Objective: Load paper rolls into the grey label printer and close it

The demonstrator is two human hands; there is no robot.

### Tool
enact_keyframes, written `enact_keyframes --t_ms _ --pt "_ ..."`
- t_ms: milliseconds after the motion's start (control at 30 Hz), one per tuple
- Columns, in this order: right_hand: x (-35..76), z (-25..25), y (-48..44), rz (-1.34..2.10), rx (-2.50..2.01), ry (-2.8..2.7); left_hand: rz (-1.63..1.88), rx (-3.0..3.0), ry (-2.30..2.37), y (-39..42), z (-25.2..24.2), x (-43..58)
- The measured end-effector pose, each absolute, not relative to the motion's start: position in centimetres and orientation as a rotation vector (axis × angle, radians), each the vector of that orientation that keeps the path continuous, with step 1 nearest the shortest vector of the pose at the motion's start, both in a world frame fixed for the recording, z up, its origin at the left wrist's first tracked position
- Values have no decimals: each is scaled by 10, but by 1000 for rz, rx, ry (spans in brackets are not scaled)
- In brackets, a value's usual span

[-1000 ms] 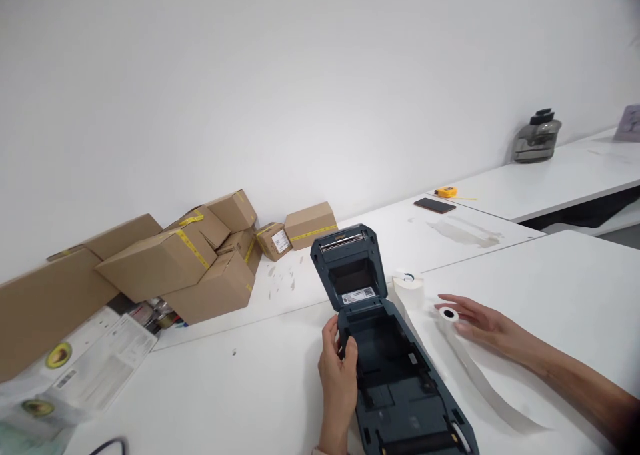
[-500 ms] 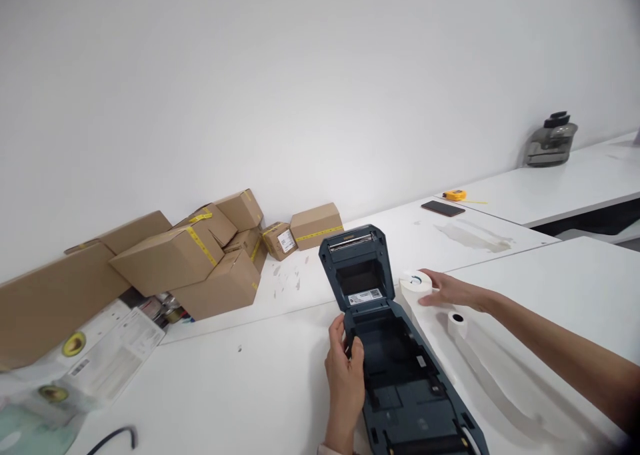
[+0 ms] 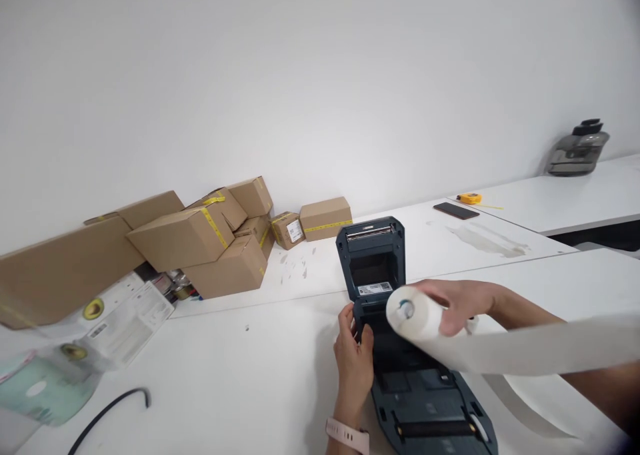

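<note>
A dark blue-grey label printer (image 3: 417, 402) lies on the white table with its lid (image 3: 371, 258) raised. My left hand (image 3: 354, 355) grips the printer's left edge near the hinge, thumb over the rim. Wrapped round a white paper roll (image 3: 413, 314), my right hand (image 3: 463, 302) holds it above the printer's open bay. A long loose strip (image 3: 545, 348) trails from the roll to the right. Another paper strip (image 3: 530, 412) curves on the table beneath it. The roll covers part of the bay.
Cardboard boxes (image 3: 183, 238) are piled against the wall at the left. Packages with avocado pictures (image 3: 107, 322) and a black cable (image 3: 107, 408) lie at the lower left. Farther back are a phone (image 3: 456, 210), a yellow tape measure (image 3: 469, 198) and a grey jug (image 3: 577, 150).
My right hand has lifted the large paper roll off the table and brought it left over the printer, tilting it and drawing its strip up. My left hand keeps its hold. The view has shifted slightly.
</note>
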State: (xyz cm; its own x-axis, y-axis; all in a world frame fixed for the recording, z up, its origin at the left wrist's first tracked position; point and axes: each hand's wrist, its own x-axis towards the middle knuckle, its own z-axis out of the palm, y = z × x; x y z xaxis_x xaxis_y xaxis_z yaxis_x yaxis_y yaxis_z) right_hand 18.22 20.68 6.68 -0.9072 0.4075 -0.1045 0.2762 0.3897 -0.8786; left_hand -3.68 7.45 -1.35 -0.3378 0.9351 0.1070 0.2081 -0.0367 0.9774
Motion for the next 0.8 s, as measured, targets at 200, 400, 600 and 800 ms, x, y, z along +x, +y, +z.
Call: enact_keyframes --t_ms 200,400,600,800 --pt "127 88 199 1437 -723 -2938 1481 1196 1542 73 -18 -40" --pt "118 79 197 1263 -874 -3107 1467 1181 1618 72 -21 -42" --pt "100 56 201 1075 -911 -3272 1484 1245 1610 73 -25 -44" --pt "96 50 206 1038 -871 -3325 1537 1183 1488 75 -30 -41"
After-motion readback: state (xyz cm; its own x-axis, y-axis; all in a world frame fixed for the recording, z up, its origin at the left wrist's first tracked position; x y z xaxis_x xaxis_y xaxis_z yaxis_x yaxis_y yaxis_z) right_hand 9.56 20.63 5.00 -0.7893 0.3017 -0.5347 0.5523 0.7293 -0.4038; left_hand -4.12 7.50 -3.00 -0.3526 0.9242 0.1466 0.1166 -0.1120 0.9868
